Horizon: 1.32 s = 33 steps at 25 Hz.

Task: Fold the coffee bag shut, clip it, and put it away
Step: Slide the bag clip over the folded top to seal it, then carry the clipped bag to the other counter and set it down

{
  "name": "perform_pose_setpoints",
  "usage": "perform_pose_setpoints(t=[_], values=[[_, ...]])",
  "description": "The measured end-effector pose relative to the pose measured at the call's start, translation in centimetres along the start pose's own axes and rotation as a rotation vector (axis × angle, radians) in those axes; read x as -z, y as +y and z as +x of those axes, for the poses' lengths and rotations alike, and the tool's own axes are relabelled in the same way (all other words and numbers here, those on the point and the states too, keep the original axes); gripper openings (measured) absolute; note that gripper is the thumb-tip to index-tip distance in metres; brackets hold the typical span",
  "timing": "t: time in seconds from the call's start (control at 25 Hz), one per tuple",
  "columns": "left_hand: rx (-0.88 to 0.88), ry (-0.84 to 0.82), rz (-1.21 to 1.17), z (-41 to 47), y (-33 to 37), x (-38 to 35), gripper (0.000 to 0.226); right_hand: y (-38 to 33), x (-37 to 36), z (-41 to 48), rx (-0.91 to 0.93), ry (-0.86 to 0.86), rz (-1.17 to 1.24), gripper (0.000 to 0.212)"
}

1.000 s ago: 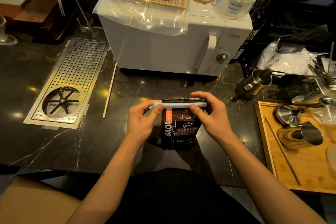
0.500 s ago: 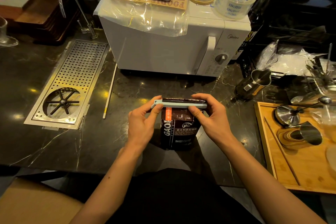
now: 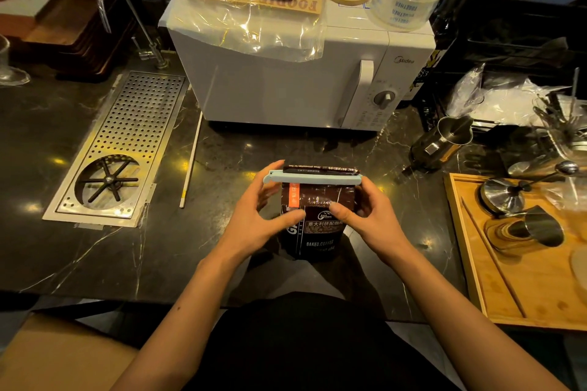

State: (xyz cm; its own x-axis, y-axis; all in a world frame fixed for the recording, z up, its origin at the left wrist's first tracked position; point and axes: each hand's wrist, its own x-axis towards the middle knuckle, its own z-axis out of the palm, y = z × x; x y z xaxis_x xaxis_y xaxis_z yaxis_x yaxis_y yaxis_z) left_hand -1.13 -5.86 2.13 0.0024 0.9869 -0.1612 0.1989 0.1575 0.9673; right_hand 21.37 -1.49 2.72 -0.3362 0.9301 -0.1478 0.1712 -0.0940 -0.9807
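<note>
While both hands (image 3: 260,216) (image 3: 365,216) grasp it, brown coffee bag (image 3: 317,225) stands upright w/ mint clip (image 3: 313,177) across folded top.

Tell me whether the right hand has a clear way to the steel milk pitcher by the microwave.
Probably yes. The right hand rests on the coffee bag, and only bare dark counter lies between it and the milk pitcher. It would have to let go of the bag first.

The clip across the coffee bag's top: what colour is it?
Pale mint blue clip, seen in the head view.
</note>
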Motion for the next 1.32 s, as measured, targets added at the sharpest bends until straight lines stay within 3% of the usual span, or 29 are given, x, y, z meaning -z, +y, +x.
perform_pose_setpoints(t=[0.12, 0.2, 0.4, 0.72, 1.32], values=[[0.049, -0.131, 0.012, 0.0, -1.1, -0.2, 0.113, 0.9, 0.4, -0.5, -0.051, -0.082, -0.041, 0.068], [0.078, -0.169, 0.023, 0.2, -1.8, -0.6, 0.12, 1.6, 0.6, -0.8, -0.083, -0.105, -0.069, 0.082], [0.116, -0.133, 0.046, 0.6, -2.9, -1.5, 0.104, 3.3, 0.7, -1.2, -0.118, -0.082, -0.081, 0.095], [0.181, -0.129, 0.075, 0.8, -4.2, -1.7, 0.086, 4.5, -0.2, -1.5, -0.149, 0.019, -0.104, 0.081], [0.088, 0.029, 0.03, 0.3, -1.1, -0.8, 0.086, 1.8, -1.4, -0.8, -0.015, 0.129, -0.08, 0.08]])
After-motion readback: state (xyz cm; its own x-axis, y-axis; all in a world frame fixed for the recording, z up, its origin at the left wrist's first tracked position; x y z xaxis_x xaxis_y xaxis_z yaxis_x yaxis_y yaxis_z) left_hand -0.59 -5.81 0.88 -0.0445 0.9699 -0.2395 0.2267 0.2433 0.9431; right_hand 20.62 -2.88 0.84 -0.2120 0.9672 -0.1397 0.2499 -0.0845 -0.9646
